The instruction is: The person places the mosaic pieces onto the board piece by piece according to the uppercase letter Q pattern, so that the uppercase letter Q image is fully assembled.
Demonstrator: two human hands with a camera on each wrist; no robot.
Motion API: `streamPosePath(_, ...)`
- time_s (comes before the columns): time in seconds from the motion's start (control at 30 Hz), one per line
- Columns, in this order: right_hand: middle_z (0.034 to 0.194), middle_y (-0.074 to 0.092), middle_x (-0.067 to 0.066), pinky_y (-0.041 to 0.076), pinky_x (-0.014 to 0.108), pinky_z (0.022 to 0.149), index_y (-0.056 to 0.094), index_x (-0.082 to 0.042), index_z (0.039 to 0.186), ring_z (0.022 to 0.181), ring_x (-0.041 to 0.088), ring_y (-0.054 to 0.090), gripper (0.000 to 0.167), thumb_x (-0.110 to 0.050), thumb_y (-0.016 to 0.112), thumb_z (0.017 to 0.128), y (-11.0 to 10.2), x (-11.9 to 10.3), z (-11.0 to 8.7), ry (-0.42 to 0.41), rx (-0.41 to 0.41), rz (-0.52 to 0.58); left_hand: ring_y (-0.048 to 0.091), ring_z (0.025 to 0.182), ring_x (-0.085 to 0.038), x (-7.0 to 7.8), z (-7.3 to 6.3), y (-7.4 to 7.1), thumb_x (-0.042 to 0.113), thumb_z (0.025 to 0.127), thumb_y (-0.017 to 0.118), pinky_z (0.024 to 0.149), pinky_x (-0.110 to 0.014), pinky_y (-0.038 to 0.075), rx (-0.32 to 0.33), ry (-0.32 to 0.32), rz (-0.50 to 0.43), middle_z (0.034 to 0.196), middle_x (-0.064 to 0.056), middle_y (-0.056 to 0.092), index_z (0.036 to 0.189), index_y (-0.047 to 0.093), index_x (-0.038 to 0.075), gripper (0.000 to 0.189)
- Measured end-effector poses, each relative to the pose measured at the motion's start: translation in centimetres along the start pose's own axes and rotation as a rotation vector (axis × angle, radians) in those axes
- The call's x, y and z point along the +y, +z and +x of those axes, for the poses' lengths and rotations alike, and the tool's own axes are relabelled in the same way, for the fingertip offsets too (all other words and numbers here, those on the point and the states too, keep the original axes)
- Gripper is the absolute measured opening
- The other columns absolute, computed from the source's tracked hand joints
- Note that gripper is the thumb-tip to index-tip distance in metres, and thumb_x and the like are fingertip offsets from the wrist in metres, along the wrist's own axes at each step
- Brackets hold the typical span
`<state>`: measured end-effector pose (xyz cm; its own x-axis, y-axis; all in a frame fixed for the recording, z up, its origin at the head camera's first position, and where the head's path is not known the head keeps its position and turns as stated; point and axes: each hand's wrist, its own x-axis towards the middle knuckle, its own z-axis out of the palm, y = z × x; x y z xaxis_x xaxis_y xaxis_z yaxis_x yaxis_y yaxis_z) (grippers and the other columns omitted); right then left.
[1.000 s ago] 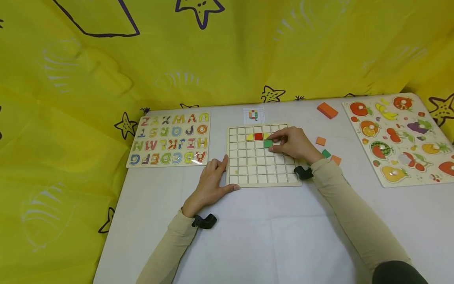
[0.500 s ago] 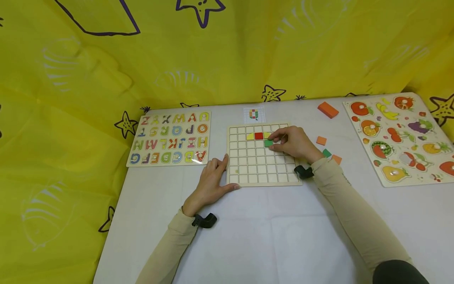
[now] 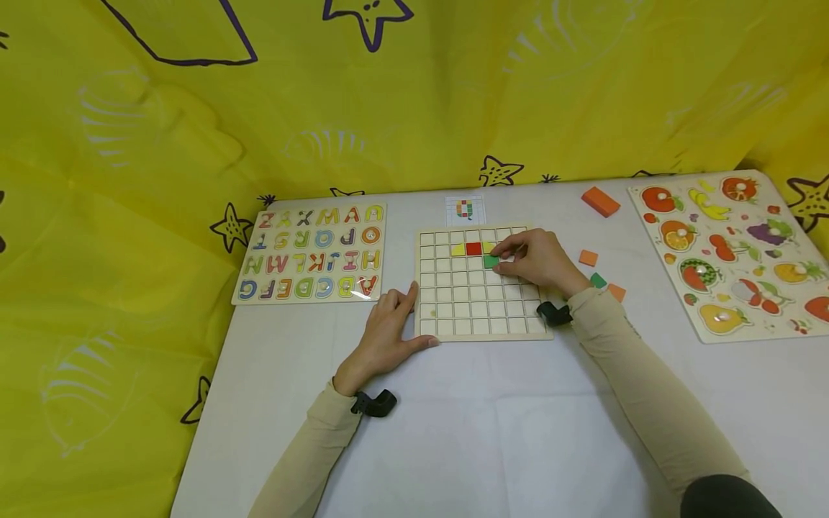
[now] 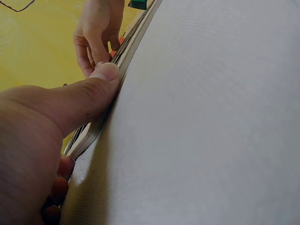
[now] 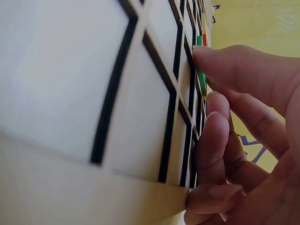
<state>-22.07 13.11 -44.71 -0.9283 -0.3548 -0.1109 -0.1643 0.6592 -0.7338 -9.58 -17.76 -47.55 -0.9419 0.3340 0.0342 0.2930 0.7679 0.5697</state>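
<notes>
My right hand (image 3: 534,260) pinches a green square tile (image 3: 491,262) between thumb and fingers, low over the wooden grid board (image 3: 473,309). In the right wrist view, the thumb lies against the edge of this green tile (image 5: 201,77). A red square tile (image 3: 474,249) sits in the row above, with a yellow tile (image 3: 458,250) to its left. On its right a second yellow tile (image 3: 488,247) is partly covered by my fingers. My left hand (image 3: 382,334) rests at the board's near left corner, thumb on the front edge and fingers along the left side.
Behind the board lies a small pattern card (image 3: 464,210). An alphabet puzzle (image 3: 311,253) is on the left, a fruit puzzle (image 3: 732,252) on the right. Near my right forearm are an orange block (image 3: 600,201), an orange tile (image 3: 588,257) and another green tile (image 3: 597,280).
</notes>
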Motion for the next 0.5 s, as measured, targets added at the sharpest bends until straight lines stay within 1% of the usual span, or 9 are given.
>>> streamPosePath(0.17,0.105,0.073,0.014,0.043,0.036,0.081,0.081,-0.006,0.116,0.09,0.027,0.057,0.029,-0.018,0.086,0.089,-0.2,0.2,-0.2,0.0,0.002,0.007,0.038,0.095,-0.02,0.1,0.0,0.0,0.038,0.083,0.092,0.087,-0.034,0.032,-0.002,0.002,-0.002,0.106,-0.008,0.049,0.165,0.033,-0.001,0.108)
streamPosePath(0.27,0.104,0.074,0.012,0.044,0.034,0.08,0.082,-0.008,0.115,0.089,0.025,0.058,0.029,-0.02,0.087,0.089,-0.5,0.4,-0.6,-0.006,0.022,0.012,0.038,0.095,-0.019,0.0,-0.1,0.0,0.039,0.083,0.092,0.088,-0.034,0.031,-0.007,-0.001,-0.004,0.106,-0.007,0.049,0.165,0.032,-0.001,0.108)
streamPosePath(0.4,0.102,0.078,0.01,0.045,0.03,0.077,0.083,-0.009,0.112,0.087,0.023,0.06,0.027,-0.021,0.088,0.088,-1.6,0.9,-1.3,-0.006,0.063,0.005,0.038,0.095,-0.019,0.0,-0.1,0.1,0.039,0.083,0.091,0.087,-0.034,0.031,-0.005,-0.003,-0.002,0.106,-0.007,0.048,0.165,0.033,-0.001,0.108)
streamPosePath(0.5,0.102,0.078,0.011,0.045,0.031,0.075,0.083,-0.01,0.111,0.087,0.024,0.061,0.026,-0.022,0.087,0.089,-2.6,1.4,-1.9,0.009,0.085,-0.01,0.038,0.095,-0.019,0.0,0.0,0.0,0.039,0.083,0.091,0.087,-0.034,0.031,-0.003,0.001,0.001,0.106,-0.007,0.048,0.165,0.033,-0.001,0.108)
